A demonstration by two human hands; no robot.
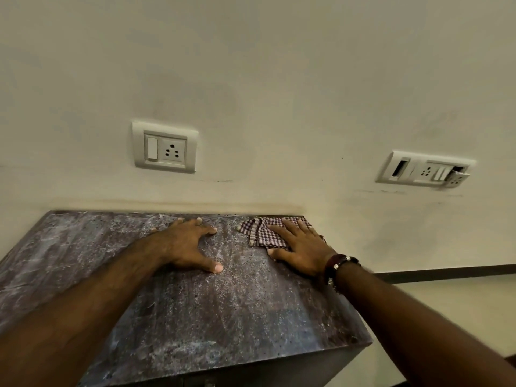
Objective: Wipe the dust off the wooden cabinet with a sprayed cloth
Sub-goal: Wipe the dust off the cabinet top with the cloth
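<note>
Dusty, dark mottled cabinet top (178, 311), streaked grey-white, set against a cream wall (251, 79). Head view: my left hand (187, 247), fingers straight and spread, palm flat on the top near its back edge, holding nothing. My right hand (300, 251), fingers straight, presses a crumpled checked cloth (258, 233) onto the back right corner of the top. Beaded bracelet (336, 265) on my right wrist. Two switch-and-socket plates on the wall: one (164, 148) above the cabinet, another (424, 171) off to the right.
</note>
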